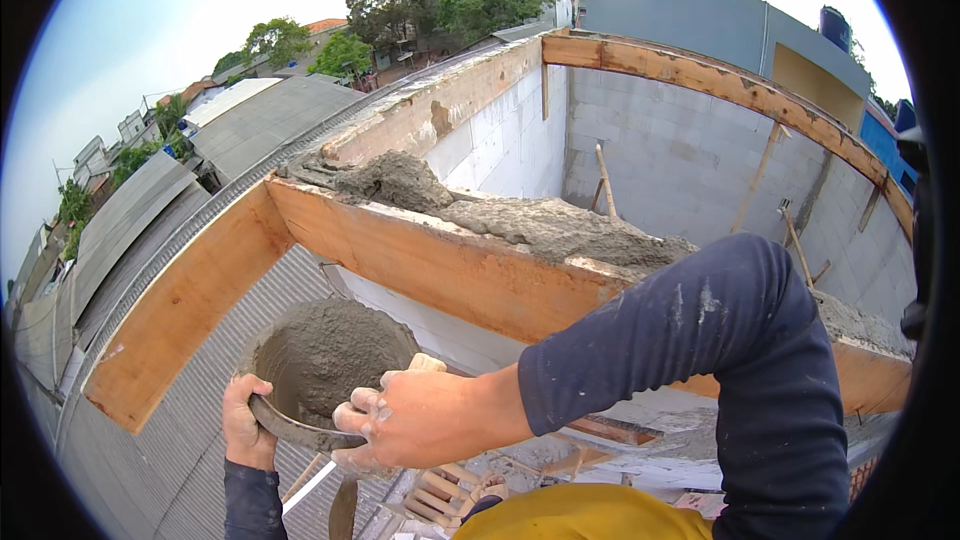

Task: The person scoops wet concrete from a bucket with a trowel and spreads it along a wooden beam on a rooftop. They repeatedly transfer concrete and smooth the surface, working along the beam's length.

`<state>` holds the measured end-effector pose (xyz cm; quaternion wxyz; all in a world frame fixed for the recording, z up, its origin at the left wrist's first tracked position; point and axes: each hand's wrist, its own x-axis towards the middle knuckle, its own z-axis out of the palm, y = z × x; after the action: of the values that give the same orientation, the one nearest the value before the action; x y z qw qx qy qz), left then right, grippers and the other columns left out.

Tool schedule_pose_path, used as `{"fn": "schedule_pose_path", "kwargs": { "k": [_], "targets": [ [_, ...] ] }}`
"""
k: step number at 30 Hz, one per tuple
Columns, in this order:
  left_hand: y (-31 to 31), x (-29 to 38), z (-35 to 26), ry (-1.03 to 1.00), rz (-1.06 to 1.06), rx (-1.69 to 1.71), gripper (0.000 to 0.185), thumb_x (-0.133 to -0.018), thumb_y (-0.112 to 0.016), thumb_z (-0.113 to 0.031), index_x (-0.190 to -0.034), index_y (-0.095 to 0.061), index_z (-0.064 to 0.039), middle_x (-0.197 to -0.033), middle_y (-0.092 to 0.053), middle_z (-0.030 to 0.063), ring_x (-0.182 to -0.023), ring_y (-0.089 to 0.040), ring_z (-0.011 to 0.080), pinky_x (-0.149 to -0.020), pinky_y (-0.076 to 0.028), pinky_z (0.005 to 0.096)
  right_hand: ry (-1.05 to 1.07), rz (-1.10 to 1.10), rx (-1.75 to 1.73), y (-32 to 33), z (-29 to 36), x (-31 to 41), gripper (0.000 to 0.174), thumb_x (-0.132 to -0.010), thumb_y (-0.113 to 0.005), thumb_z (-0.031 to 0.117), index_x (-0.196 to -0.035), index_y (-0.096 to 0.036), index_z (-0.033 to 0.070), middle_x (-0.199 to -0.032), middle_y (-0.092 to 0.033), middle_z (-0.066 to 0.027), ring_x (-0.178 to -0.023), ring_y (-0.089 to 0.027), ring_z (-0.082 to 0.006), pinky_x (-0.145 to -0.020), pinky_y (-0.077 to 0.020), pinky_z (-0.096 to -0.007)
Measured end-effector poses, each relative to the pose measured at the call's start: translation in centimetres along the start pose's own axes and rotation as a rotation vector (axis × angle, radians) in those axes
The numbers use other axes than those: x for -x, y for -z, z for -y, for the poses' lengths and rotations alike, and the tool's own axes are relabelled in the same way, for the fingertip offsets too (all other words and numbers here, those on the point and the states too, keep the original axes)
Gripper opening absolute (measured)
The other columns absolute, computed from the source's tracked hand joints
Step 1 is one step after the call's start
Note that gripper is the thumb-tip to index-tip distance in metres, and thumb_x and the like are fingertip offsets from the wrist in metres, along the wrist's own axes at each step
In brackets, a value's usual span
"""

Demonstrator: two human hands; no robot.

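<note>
A mortar-coated bucket [296, 426] tilts before me, its mouth partly filled with wet grey mortar [337, 337]. My left hand [249, 424] grips its rim on the left, thumb over the edge. Across the near side reaches my right hand [420, 420], its fingers at the rim; a pale wooden handle [427, 363] sticks out of that hand. A dark flat blade-like piece [343, 510] hangs below; whether it belongs to the handle I cannot tell. Beyond the bucket, wet mortar [562, 229] lies heaped along the top of a wall beam between wooden formwork boards [435, 262].
One formwork board [195, 300] juts out to the left over corrugated roofing [195, 397]. Behind the beam stand light block walls [660, 135] around a deep open space with wooden props [604, 180]. Below me is a wooden ladder-like frame [442, 491].
</note>
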<state>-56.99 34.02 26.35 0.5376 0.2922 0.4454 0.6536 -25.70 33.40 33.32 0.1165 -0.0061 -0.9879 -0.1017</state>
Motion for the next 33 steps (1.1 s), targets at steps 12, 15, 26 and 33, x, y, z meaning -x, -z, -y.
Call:
{"fn": "schedule_pose_path", "kwargs": {
  "k": [12, 15, 26, 33],
  "targets": [
    [8.4, -2.7, 10.2, 0.021, -0.169, -0.196, 0.055, -0.064, -0.049, 0.015, -0.116, -0.067, 0.007, -0.102, -0.07, 0.0069, -0.077, -0.063, 0.0161, -0.064, -0.05, 0.0268, -1.064, 0.29, 0.147, 16.8, -13.1, 10.0, 0.036, -0.106, -0.048, 0.029, -0.121, -0.058, -0.002, -0.093, -0.07, -0.0235, -0.08, -0.071, -0.0395, -0.079, -0.0553, -0.0497],
    [11.3, -2.1, 13.7, 0.038, -0.313, -0.148, 0.056, -0.064, -0.048, 0.015, -0.117, -0.065, 0.008, -0.101, -0.07, 0.009, -0.078, -0.064, 0.0181, -0.064, -0.05, 0.0265, -1.556, 0.363, -0.317, 16.9, -14.2, 9.4, 0.036, -0.107, -0.044, 0.025, -0.119, -0.061, -0.004, -0.096, -0.069, -0.0231, -0.087, -0.072, -0.0388, -0.083, -0.0567, -0.0479],
    [15.7, 0.3, 18.2, 0.135, -0.522, -0.35, 0.085, -0.066, -0.051, 0.006, -0.151, -0.05, 0.002, -0.143, -0.06, 0.0188, -0.119, -0.063, 0.0333, -0.102, -0.05, 0.0416, -0.945, 0.888, 0.075, 13.0, -24.5, 1.7, 0.039, -0.099, -0.05, 0.021, -0.09, -0.07, -0.011, -0.075, -0.071, -0.0203, -0.064, -0.074, -0.0306, -0.054, -0.0601, -0.043],
    [16.2, 0.4, 18.6, 0.124, -0.595, -0.334, 0.079, -0.065, -0.051, 0.007, -0.144, -0.053, 0.003, -0.134, -0.061, 0.0165, -0.11, -0.063, 0.0299, -0.094, -0.049, 0.0383, -0.883, 0.921, -0.034, 14.1, -23.0, 0.8, 0.038, -0.099, -0.054, 0.024, -0.088, -0.071, -0.008, -0.072, -0.068, -0.0153, -0.06, -0.071, -0.0271, -0.049, -0.0587, -0.0411]
  ]
}}
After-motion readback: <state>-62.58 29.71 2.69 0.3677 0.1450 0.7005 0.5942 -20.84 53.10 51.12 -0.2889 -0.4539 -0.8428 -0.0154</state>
